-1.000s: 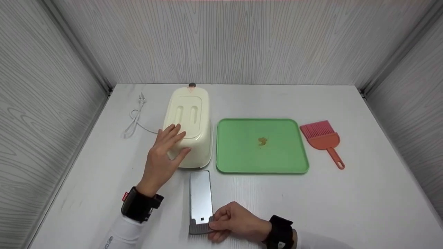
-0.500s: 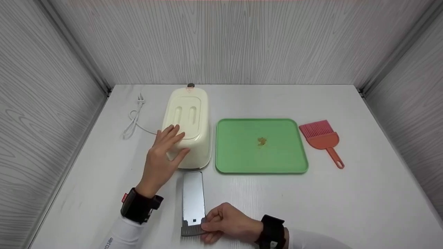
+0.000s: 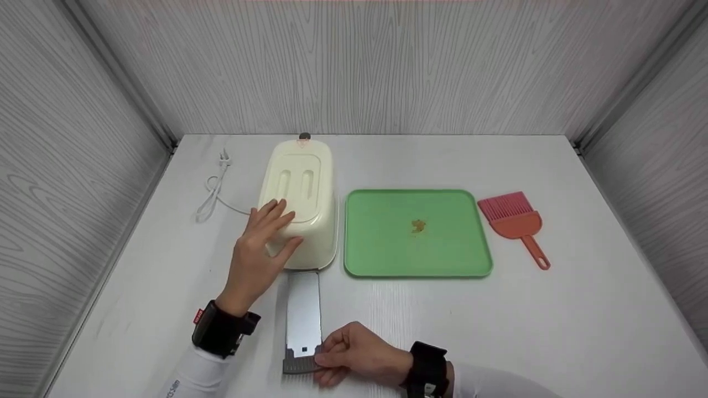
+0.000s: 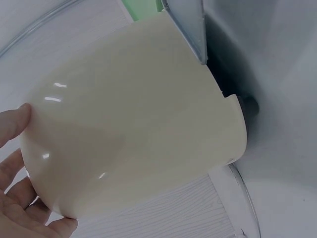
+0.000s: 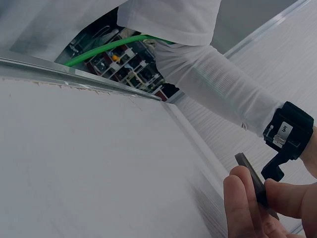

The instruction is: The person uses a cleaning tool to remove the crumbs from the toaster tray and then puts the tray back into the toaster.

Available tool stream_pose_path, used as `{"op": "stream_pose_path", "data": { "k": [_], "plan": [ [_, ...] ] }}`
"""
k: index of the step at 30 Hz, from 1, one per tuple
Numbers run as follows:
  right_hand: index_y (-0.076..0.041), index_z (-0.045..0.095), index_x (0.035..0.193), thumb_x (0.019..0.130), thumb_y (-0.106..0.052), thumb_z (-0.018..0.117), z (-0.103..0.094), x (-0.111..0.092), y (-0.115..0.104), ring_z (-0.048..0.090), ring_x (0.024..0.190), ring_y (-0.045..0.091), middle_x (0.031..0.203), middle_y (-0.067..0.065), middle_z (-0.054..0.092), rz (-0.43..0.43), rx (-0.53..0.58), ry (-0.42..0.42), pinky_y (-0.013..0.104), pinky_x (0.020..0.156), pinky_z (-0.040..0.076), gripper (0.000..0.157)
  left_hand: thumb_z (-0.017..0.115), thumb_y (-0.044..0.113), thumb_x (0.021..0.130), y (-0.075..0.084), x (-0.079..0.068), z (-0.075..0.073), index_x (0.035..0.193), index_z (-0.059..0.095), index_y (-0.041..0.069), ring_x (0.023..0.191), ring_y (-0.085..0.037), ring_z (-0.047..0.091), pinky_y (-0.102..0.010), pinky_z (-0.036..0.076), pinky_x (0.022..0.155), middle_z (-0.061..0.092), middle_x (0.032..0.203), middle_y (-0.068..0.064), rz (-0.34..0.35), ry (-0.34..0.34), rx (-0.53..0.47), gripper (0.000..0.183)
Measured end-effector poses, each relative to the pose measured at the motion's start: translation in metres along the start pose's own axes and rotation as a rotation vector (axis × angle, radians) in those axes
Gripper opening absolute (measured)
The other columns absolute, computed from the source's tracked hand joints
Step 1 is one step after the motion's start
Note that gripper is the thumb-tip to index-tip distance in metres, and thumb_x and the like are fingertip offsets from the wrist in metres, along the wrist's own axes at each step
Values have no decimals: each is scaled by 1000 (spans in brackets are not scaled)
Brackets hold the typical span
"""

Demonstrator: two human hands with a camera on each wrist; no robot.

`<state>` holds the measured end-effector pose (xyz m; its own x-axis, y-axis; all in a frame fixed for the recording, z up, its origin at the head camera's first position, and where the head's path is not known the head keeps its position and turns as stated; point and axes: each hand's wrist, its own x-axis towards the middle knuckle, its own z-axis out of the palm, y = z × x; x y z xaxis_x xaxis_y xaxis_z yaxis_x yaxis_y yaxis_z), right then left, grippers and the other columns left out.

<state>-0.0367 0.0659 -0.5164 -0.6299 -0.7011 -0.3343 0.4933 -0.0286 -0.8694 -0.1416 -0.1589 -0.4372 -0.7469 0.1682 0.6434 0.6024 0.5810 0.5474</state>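
Note:
A cream toaster [image 3: 301, 177] with a lid over its top stands left of centre. My left hand [image 3: 257, 257] rests on its near end, fingers spread over the lid's edge and thumb on the front face. The right hand [image 3: 354, 354] pinches the dark grey handle of a flat metal crumb tray [image 3: 303, 315] between thumb and fingers. The crumb tray points away from me, its far end right at the base of the toaster. In the left wrist view, the crumb tray [image 4: 188, 25] meets the toaster's lower edge beside a dark opening.
Right of the toaster lies a green tray [image 3: 376, 254] with a small heap of brown crumbs [image 3: 418, 226]. Beyond it are a pink brush [image 3: 507, 205] and an orange dustpan [image 3: 517, 224], nested together. The toaster's white cord [image 3: 213, 193] lies bundled at left. Panels wall the table's back and sides.
My right hand has moved the crumb tray leftward, then slightly forward, lining it up below the toaster with its far end now at the base. The left hand has stayed on the toaster.

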Motion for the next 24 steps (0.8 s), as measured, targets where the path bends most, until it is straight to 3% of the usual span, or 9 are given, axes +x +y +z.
{"op": "stream_pose_path", "data": {
  "k": [4,13,24],
  "plan": [
    [4,70,96,95,-4,73,3,2,0,75,68,14,90,34,73,-8,-5,12,24,64,64,9,86,8,85,0,0,0,128,70,-1,141,-37,50,-56,25,127,60,144,-19,-1,7,-15,47],
    [2,71,94,94,-6,74,2,4,0,76,69,14,86,24,76,1,2,12,25,66,65,8,86,9,85,-1,-1,0,128,70,-1,141,-36,50,-53,25,128,60,145,-19,-4,6,0,47],
    [7,71,99,95,-5,73,4,10,-3,76,70,16,89,29,75,0,25,39,27,67,65,13,86,9,85,-1,0,0,129,70,-1,142,-34,49,-55,26,127,59,145,-18,-3,-1,11,48]
  ]
}}
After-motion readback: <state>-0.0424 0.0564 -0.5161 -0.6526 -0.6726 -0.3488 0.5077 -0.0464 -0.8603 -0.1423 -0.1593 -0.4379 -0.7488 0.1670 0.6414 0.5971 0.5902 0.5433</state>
